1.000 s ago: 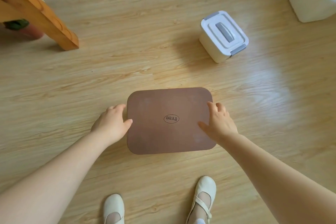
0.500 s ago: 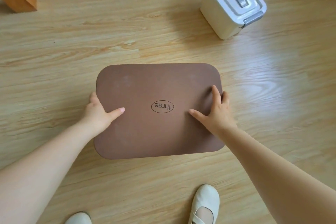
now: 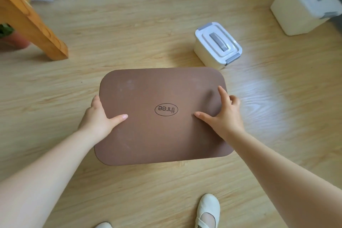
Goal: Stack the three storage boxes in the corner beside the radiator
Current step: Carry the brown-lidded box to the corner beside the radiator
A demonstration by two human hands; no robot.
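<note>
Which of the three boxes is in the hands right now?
The brown-lidded box, marked "three": left hand and right hand grip its sides. The small white box and large white box sit untouched on the floor.

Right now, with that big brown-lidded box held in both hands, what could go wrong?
The hands, left and right, hold the brown box only at its side edges, thumbs on the lid; it might slip or tilt. The wide lid hides the floor beneath it, so the small white box just ahead could be kicked or bumped. The wooden furniture leg to the left is another possible snag.
</note>
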